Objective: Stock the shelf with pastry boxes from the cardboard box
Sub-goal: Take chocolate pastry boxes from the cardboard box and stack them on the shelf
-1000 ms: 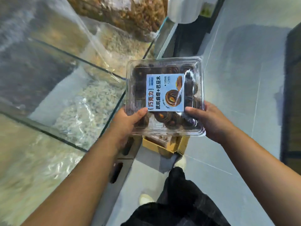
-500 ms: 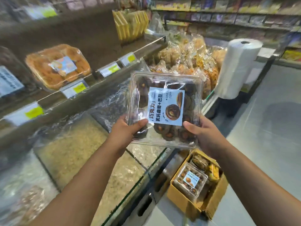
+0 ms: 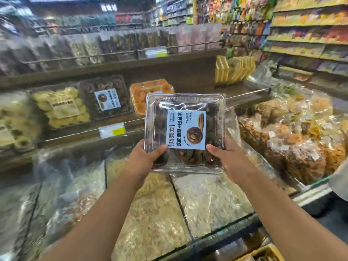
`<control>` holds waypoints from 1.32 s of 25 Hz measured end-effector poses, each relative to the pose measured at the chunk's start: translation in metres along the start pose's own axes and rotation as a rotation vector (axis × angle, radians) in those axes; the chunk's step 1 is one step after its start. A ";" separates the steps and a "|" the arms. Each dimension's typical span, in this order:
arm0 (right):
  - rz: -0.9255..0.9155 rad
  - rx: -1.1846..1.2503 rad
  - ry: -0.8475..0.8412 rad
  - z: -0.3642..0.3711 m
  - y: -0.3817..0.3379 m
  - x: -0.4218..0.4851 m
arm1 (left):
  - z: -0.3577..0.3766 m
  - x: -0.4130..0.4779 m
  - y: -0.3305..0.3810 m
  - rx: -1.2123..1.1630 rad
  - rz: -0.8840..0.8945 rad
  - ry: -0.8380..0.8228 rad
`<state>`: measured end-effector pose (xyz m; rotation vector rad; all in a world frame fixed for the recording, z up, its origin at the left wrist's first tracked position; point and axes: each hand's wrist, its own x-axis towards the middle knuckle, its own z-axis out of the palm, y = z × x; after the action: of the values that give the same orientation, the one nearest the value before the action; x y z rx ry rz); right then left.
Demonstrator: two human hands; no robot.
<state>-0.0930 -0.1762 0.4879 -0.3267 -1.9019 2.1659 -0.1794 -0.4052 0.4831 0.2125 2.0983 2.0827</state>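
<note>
I hold a clear plastic pastry box (image 3: 185, 117) of dark chocolate pastries with a blue label, level in front of me. My left hand (image 3: 143, 159) grips its near left corner and my right hand (image 3: 228, 159) its near right corner. Behind it runs the wooden shelf (image 3: 120, 129), where a matching dark pastry box (image 3: 106, 97) leans between a yellow pastry box (image 3: 62, 107) and an orange pastry box (image 3: 140, 96). The held box partly covers the orange one. A corner of the cardboard box (image 3: 263, 254) shows at the bottom right.
Glass-topped bins (image 3: 156, 213) of loose snacks lie below my arms. A heap of bagged snacks (image 3: 293, 138) fills the right. Yellow packets (image 3: 233, 69) stand at the shelf's right end. Price tags (image 3: 112, 129) hang on the shelf edge. Blurred aisles run behind.
My view has swung up from the floor and cardboard box to the shelf. Both hands kept their grip and lifted the pastry box toward the shelf row.
</note>
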 end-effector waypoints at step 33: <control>0.005 -0.888 0.042 0.382 -0.008 0.335 | -0.262 0.317 0.019 0.309 -0.043 0.514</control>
<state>-0.5323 -0.4254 0.5418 -0.5085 -2.7151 1.1654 -0.5476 -0.5888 0.4957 -0.3679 2.6810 1.9263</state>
